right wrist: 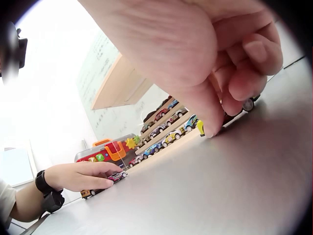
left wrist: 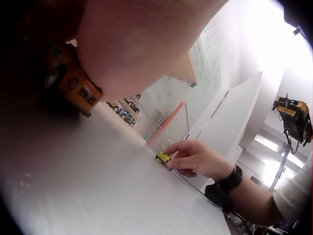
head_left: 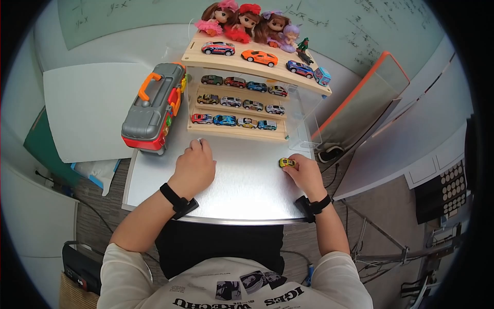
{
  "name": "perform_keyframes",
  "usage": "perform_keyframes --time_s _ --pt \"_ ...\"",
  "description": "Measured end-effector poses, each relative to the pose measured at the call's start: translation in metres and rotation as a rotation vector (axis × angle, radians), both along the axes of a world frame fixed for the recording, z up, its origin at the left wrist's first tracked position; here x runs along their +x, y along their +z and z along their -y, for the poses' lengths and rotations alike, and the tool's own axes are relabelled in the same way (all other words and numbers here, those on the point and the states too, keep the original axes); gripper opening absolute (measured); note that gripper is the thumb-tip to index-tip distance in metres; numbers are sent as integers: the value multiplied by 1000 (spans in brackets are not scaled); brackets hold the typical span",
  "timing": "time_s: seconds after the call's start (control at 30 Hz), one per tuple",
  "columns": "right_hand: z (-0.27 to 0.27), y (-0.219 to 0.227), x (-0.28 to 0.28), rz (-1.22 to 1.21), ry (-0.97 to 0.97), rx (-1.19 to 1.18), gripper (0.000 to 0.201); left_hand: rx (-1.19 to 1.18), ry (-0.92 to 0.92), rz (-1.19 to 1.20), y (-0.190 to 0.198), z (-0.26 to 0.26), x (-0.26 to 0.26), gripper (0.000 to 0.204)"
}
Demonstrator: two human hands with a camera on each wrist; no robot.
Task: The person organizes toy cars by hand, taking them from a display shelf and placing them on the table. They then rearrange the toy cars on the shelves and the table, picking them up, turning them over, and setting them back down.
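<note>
The right hand (head_left: pixel 304 172) pinches a yellow-green toy car (head_left: pixel 286 162) on the right side of the metal tabletop. Thumb and fingers also show on this car (left wrist: pixel 163 157) in the left wrist view. The left hand (head_left: pixel 194 169) is low over the tabletop, left of centre, mostly covering what is beneath it. From the right wrist view, its fingers hold a white and red car (right wrist: pixel 117 176), with an orange car (right wrist: pixel 89 193) behind, under the hand. Close up, that orange car (left wrist: pixel 80 93) lies beneath the palm.
Behind the hands, a tiered wooden rack (head_left: pixel 242 132) holds rows of toy cars, with dolls (head_left: pixel 246 23) and more cars on its top shelf. A grey and red toolbox (head_left: pixel 149 116) with orange handle stands left. An orange-edged panel (head_left: pixel 360 98) leans at the right.
</note>
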State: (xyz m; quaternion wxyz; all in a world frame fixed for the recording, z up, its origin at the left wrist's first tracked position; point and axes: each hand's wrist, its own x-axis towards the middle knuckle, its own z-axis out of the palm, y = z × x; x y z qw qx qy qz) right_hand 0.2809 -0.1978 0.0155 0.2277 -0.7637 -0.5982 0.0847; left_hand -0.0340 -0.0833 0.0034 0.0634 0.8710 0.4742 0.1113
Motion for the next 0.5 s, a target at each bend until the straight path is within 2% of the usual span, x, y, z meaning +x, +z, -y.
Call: perform_keyframes --time_s 0.2,0.27,0.5 --pt "-5 7 -38 14 138 -43 30 87 -123 -95 -6 -3 -3 56" --pt "-7 0 -43 165 192 15 29 124 -164 -101 -5 -2 -5 52" --pt "-1 22 -45 129 180 -78 33 102 -286 -143 7 8 -16 50"
